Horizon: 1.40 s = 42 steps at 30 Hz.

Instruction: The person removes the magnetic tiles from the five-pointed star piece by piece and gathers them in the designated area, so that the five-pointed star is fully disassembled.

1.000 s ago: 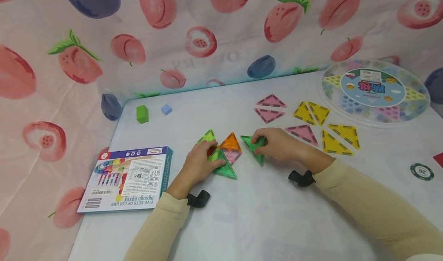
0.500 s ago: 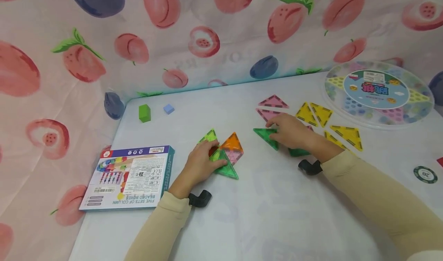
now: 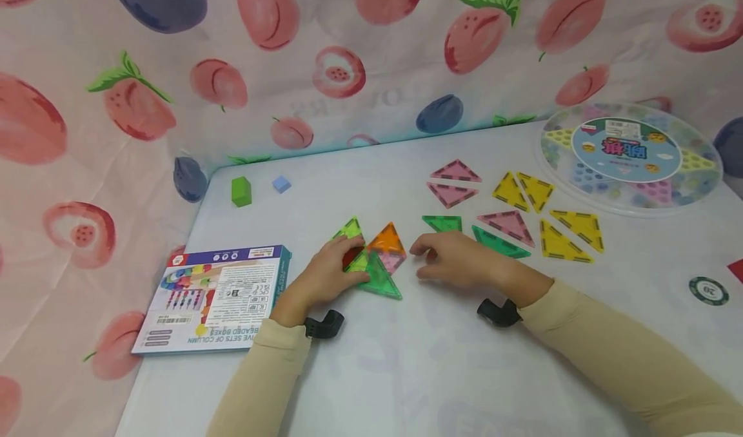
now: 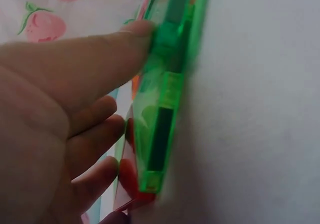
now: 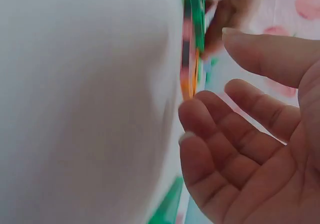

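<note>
My left hand point(image 3: 327, 271) rests on a cluster of translucent magnetic tiles, its thumb on a green triangle tile point(image 3: 380, 279) and its fingers over a red tile point(image 3: 351, 258). In the left wrist view the thumb touches the green tile point(image 4: 165, 79) and the other fingers bend loosely beside it. A lime tile point(image 3: 349, 228), an orange tile point(image 3: 387, 237) and a pink tile point(image 3: 390, 260) belong to the cluster. Just right of it my right hand point(image 3: 458, 260) hovers with loosely curled fingers, holding nothing. A green tile point(image 3: 442, 222) lies partly hidden behind that hand; another green tile point(image 3: 498, 242) lies beside its wrist.
Pink tiles point(image 3: 457, 171) and yellow tiles point(image 3: 535, 191) lie at the right, before a round game board point(image 3: 696, 185). A boxed bead set point(image 3: 174, 330) lies left. Green point(image 3: 241, 192) and blue blocks point(image 3: 281, 184) stand farther back. A token point(image 3: 709, 291) lies far right.
My right hand carried green tiles from beside the cluster to the right, let go of them near the pink tile, and came back left with nothing in it. The left hand stayed on the cluster.
</note>
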Each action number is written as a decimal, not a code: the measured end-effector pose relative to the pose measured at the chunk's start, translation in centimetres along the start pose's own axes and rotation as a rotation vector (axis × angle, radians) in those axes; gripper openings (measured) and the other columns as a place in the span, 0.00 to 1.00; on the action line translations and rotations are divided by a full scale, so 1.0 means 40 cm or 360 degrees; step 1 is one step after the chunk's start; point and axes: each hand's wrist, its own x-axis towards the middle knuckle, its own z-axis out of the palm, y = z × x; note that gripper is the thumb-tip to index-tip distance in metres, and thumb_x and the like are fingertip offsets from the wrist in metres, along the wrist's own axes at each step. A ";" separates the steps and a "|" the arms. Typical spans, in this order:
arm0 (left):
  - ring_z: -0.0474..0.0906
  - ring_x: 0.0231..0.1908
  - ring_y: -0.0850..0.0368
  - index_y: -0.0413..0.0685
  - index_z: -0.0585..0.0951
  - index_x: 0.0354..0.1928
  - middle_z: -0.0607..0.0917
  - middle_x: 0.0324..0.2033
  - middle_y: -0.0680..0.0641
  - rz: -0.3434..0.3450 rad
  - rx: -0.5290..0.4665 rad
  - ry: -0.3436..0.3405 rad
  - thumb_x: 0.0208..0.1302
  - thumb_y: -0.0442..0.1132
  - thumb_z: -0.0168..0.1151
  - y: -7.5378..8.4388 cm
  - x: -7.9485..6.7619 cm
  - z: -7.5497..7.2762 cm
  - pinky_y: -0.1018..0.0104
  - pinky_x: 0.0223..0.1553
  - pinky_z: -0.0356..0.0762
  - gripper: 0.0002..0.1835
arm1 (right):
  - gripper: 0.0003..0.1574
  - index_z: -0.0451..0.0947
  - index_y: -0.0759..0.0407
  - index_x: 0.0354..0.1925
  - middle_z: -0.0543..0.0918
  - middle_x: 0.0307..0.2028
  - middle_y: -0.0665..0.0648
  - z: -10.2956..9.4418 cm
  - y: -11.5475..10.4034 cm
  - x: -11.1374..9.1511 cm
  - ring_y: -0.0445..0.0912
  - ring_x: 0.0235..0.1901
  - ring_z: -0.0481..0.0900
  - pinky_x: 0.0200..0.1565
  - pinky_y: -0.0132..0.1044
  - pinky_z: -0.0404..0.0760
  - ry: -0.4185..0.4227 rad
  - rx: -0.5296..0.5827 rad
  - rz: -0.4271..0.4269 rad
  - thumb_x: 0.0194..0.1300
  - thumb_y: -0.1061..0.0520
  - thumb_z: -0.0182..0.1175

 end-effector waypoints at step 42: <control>0.69 0.47 0.55 0.45 0.72 0.54 0.76 0.47 0.48 -0.0110 0.0254 0.0414 0.46 0.61 0.64 0.061 0.014 0.055 0.56 0.47 0.67 0.36 | 0.22 0.71 0.60 0.49 0.76 0.42 0.52 0.049 -0.032 0.034 0.44 0.41 0.72 0.45 0.37 0.72 -0.0010 0.0527 0.0205 0.55 0.58 0.62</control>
